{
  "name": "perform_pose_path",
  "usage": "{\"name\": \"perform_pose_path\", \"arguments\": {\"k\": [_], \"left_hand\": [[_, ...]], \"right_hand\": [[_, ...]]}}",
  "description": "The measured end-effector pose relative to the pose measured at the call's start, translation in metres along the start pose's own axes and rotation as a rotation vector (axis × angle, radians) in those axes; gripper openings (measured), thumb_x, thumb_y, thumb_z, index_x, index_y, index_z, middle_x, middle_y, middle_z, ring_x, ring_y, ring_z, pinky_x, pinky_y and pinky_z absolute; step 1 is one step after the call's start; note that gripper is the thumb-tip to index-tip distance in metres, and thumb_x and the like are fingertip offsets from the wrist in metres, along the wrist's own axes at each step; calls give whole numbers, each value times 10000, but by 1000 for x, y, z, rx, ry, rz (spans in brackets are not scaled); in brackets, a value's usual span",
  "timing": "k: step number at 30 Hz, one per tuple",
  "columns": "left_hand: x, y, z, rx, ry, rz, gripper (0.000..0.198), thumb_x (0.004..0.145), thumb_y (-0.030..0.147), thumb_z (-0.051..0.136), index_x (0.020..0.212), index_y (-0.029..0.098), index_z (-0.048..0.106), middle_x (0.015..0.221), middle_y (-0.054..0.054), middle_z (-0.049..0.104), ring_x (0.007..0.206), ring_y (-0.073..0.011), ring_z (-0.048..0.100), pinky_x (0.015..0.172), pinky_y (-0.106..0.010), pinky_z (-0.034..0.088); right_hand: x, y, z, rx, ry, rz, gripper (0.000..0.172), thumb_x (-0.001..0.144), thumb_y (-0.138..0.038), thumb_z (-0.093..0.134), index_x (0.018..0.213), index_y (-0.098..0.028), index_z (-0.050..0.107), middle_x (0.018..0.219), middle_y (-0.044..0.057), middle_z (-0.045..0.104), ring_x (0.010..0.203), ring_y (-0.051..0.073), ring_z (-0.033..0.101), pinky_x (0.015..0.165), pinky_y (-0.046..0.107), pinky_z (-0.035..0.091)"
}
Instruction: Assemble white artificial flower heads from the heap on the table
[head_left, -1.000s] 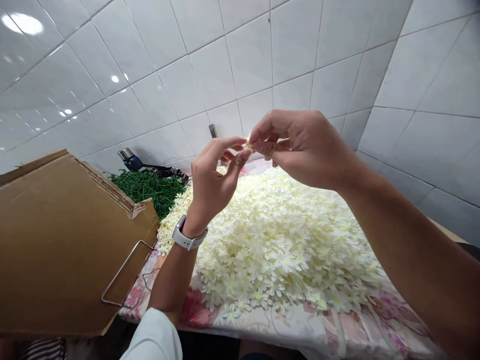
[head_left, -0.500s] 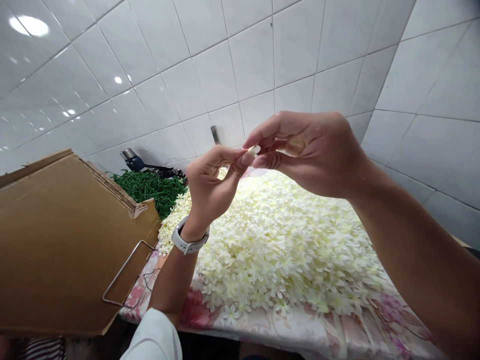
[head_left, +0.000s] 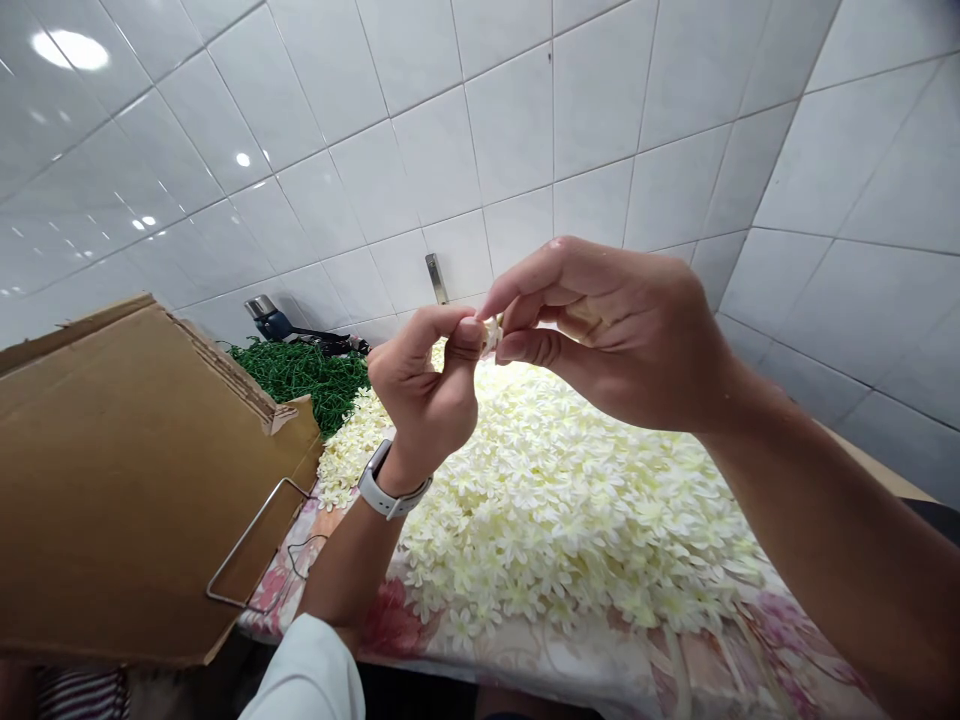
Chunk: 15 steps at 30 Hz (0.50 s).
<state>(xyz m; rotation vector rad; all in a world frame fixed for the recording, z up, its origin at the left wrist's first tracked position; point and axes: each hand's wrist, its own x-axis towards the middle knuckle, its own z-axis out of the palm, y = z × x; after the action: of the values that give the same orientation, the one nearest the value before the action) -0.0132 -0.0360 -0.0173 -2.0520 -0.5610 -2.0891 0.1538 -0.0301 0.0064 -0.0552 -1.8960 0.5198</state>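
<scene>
A small white artificial flower [head_left: 493,334], mostly covered by fingers, is held up between my two hands above the table. My left hand [head_left: 435,390], wearing a watch with a pale strap [head_left: 390,487], pinches it between thumb and forefinger. From the other side, the thumb and fingertips of my right hand [head_left: 619,335] close around the same flower; its other fingers are curled. Below both hands spreads a thick heap of white and pale yellow artificial flowers [head_left: 592,500].
A large cardboard box [head_left: 135,490] stands at the left, a bent metal wire [head_left: 244,545] at its edge. Green artificial stems [head_left: 300,380] and a dark bottle [head_left: 270,318] lie behind. A floral tablecloth [head_left: 540,650] covers the table; a tiled wall [head_left: 510,120] rises at the back.
My fingertips have shifted slightly left and down with the flower. My left thumb is now bent more upright, and less of the flower shows.
</scene>
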Motion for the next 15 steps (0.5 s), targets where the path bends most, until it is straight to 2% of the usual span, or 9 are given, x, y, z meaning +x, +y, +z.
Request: {"name": "perform_pose_path", "arguments": {"k": [5,9,12,15], "left_hand": [[1,0,0,-39,-10,-55,134,927,189,666,795,182,676,617,60,576,538,-34,462,538,-178,370],[1,1,-1,-85,-26,-92,156,946,235,656,799,182,662,648,43,602,569,-51,532,556,-188,413],[1,1,0,-81,-54,-43,130,959,228,641,838,182,657,683,39,639,583,-52,569,567,-191,431],[2,2,1,4,-52,29,134,969,211,625,840,178,634,659,55,614,549,-37,519,546,-193,394]], "right_hand": [[0,1,-1,37,-34,14,162,921,-135,663,1041,-235,620,771,-23,616,739,130,619,672,298,528],[0,-5,-3,40,-67,42,183,938,-117,606,1088,-219,583,766,-27,612,738,129,626,666,295,521],[1,-7,-3,-10,-31,37,187,923,-117,616,1080,-213,581,744,-27,609,701,132,623,618,291,508],[1,-7,-2,-53,35,12,190,894,-127,657,1042,-224,589,687,-47,564,610,113,567,559,277,479]]}}
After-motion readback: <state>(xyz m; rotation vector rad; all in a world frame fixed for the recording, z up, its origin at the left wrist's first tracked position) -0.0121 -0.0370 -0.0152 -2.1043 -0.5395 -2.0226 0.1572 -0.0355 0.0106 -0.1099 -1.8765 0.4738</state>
